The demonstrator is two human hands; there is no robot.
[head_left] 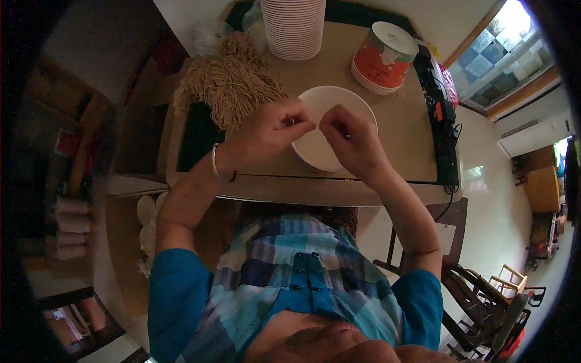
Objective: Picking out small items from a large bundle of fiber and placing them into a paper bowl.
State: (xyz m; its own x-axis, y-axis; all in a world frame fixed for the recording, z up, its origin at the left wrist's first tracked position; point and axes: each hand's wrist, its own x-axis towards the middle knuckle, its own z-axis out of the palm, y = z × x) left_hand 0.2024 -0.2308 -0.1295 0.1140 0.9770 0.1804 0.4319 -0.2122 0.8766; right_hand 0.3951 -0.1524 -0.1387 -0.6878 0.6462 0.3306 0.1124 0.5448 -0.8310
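Note:
Over a round white bowl [331, 98] near the table's front edge, both of my hands are pinched, their fingertips almost meeting. My left hand [266, 130] reaches in with thumb and forefinger pressed together, a light bangle on its wrist. Opposite it, my right hand [354, 142] is curled with its fingertips together. Whatever lies between the fingers is too small to make out. Just beyond my left hand, a tangled heap of tan strings [227, 78] spreads over the table's left side.
Behind the bowl stands a tall stack of white tubs [293, 27]. To its right is an orange printed paper tub [382, 59] with a white top. A black power strip [445, 130] and cables run along the right edge of the table [402, 151]. A dark chair [478, 290] stands at lower right.

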